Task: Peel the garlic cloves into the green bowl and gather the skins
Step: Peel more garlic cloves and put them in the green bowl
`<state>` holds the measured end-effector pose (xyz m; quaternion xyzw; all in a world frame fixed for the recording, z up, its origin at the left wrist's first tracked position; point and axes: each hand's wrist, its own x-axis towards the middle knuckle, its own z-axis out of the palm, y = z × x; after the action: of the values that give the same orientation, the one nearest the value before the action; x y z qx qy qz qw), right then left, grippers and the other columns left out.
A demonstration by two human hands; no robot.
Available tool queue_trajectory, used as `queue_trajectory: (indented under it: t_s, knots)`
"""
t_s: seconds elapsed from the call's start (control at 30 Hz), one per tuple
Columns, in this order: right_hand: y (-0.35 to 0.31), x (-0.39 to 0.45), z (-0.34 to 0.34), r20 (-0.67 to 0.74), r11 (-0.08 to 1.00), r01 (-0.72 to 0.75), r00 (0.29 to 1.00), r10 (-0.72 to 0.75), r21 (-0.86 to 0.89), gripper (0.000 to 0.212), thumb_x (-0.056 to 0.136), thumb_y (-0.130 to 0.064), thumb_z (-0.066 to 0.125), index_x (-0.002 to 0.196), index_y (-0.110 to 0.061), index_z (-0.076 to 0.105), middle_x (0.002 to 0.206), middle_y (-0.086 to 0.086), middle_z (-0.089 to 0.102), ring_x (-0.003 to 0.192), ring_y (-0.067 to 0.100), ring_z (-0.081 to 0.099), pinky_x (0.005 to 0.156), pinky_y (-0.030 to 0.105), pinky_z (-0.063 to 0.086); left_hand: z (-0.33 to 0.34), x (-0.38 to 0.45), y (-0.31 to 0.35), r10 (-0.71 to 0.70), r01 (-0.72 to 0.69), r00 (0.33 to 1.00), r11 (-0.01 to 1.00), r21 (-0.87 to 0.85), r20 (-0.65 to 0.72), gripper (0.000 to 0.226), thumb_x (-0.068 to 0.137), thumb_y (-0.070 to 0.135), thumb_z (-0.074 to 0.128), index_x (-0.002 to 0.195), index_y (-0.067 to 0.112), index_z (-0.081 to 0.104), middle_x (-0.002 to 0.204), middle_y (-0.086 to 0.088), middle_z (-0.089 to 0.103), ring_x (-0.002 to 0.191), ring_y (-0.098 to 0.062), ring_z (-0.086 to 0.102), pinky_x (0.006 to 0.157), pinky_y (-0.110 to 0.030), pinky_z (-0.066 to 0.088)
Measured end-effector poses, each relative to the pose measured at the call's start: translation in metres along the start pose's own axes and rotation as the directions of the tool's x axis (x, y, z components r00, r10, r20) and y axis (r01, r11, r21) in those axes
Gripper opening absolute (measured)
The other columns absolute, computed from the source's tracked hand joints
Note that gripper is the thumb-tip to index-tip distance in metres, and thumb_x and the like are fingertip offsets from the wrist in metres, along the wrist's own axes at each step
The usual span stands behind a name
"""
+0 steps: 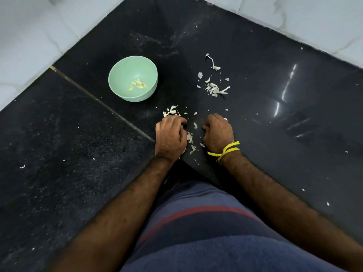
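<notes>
A green bowl point(117, 79) stands on the black counter point(78, 154) and holds several peeled yellowish garlic cloves point(138, 84). White garlic skins lie scattered: one heap point(215, 88) to the bowl's right, a smaller heap point(171, 111) just beyond my left hand, loose flakes point(190, 138) between my hands. My left hand point(170, 137) rests knuckles-up on the counter with fingers curled over skins. My right hand point(218, 132), with a yellow thread at the wrist, is curled the same way a little to the right. What either palm holds is hidden.
White tiled walls point(294, 18) border the counter at the back left and back right. A thin seam point(98, 99) crosses the counter diagonally, left of the bowl. My torso in striped blue and red cloth point(206, 222) fills the bottom of the view.
</notes>
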<state>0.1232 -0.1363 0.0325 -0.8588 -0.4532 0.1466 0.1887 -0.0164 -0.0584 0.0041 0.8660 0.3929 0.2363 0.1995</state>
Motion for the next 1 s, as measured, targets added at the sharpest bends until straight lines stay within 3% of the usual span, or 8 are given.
queue_trajectory:
  t_s: [0.1, 0.2, 0.33, 0.4, 0.53, 0.73, 0.87, 1.0]
  knots:
    - [0.001, 0.004, -0.005, 0.022, 0.999, -0.022, 1.0, 0.021, 0.028, 0.019, 0.09, -0.011, 0.063, 0.078, -0.016, 0.05, 0.097, 0.013, 0.062, 0.09, 0.031, 0.058, 0.076, 0.034, 0.042, -0.001, -0.001, 0.002, 0.071, -0.071, 0.997, 0.997, 0.014, 0.013, 0.027, 0.087, 0.016, 0.051, 0.108, 0.014, 0.068, 0.11, 0.001, 0.066, 0.11, -0.019, 0.054, 0.095, -0.04, 0.037]
    - [0.014, 0.015, -0.017, 0.087, 0.964, -0.115, 0.992, 0.097, 0.239, 0.013, 0.084, -0.016, 0.075, 0.076, -0.009, 0.068, 0.081, 0.006, 0.07, 0.076, 0.019, 0.062, 0.072, 0.024, 0.042, 0.0, 0.001, 0.002, 0.087, -0.087, 0.996, 0.996, 0.008, -0.001, 0.027, 0.092, 0.015, 0.06, 0.117, 0.016, 0.07, 0.114, 0.003, 0.068, 0.111, -0.018, 0.055, 0.095, -0.039, 0.036]
    - [0.021, 0.016, -0.029, 0.226, 0.674, -0.295, 0.955, 0.191, 0.677, 0.012, 0.086, -0.018, 0.076, 0.075, -0.013, 0.073, 0.063, 0.002, 0.067, 0.052, 0.004, 0.057, 0.053, 0.02, 0.045, -0.004, 0.007, 0.015, 0.107, -0.09, 0.992, 0.968, -0.234, 0.063, 0.033, 0.095, 0.023, 0.066, 0.127, 0.016, 0.07, 0.114, 0.002, 0.072, 0.106, -0.013, 0.061, 0.097, -0.028, 0.043]
    - [0.018, 0.012, -0.029, 0.254, 0.581, -0.308, 0.951, 0.175, 0.754, 0.012, 0.088, -0.015, 0.074, 0.076, -0.013, 0.072, 0.063, 0.003, 0.067, 0.051, 0.004, 0.057, 0.05, 0.019, 0.045, -0.007, 0.009, 0.025, 0.095, -0.067, 0.994, 0.931, -0.358, 0.059, 0.031, 0.091, 0.022, 0.071, 0.121, 0.014, 0.073, 0.11, 0.001, 0.075, 0.101, -0.012, 0.066, 0.095, -0.023, 0.048]
    - [0.018, 0.003, -0.027, 0.322, 0.464, -0.336, 0.94, 0.112, 0.819, 0.013, 0.091, -0.011, 0.069, 0.087, 0.002, 0.072, 0.071, 0.009, 0.069, 0.054, 0.007, 0.06, 0.049, 0.019, 0.045, -0.013, 0.012, 0.032, 0.015, 0.008, 0.999, 0.879, -0.478, 0.044, 0.016, 0.089, 0.02, 0.072, 0.102, 0.014, 0.079, 0.096, 0.006, 0.076, 0.086, -0.004, 0.069, 0.08, -0.029, 0.056]
    - [0.018, 0.001, -0.021, 0.31, 0.46, -0.312, 0.947, 0.083, 0.831, 0.021, 0.092, -0.018, 0.069, 0.082, 0.001, 0.072, 0.066, 0.005, 0.069, 0.054, 0.01, 0.061, 0.048, 0.019, 0.045, -0.017, 0.016, 0.031, 0.031, 0.023, 0.992, 0.907, -0.42, 0.121, 0.012, 0.092, 0.02, 0.068, 0.096, 0.012, 0.076, 0.083, 0.007, 0.073, 0.071, -0.003, 0.064, 0.069, -0.019, 0.051]
    - [0.016, 0.002, -0.019, 0.267, 0.52, -0.258, 0.962, 0.059, 0.814, 0.025, 0.094, -0.021, 0.067, 0.074, -0.007, 0.067, 0.067, 0.008, 0.068, 0.055, 0.012, 0.063, 0.049, 0.021, 0.047, -0.02, 0.022, 0.03, 0.044, 0.03, 0.983, 0.921, -0.388, 0.18, 0.008, 0.096, 0.014, 0.065, 0.094, 0.011, 0.072, 0.08, 0.007, 0.071, 0.074, -0.009, 0.065, 0.07, -0.018, 0.051]
    - [0.013, 0.001, -0.018, 0.28, 0.494, -0.268, 0.959, 0.053, 0.827, 0.026, 0.095, -0.022, 0.066, 0.078, -0.003, 0.067, 0.07, 0.012, 0.068, 0.055, 0.014, 0.062, 0.05, 0.022, 0.047, -0.023, 0.023, 0.031, 0.036, 0.057, 0.976, 0.91, -0.41, 0.215, 0.008, 0.099, 0.011, 0.061, 0.094, 0.009, 0.068, 0.081, 0.004, 0.069, 0.077, -0.008, 0.063, 0.071, -0.014, 0.047]
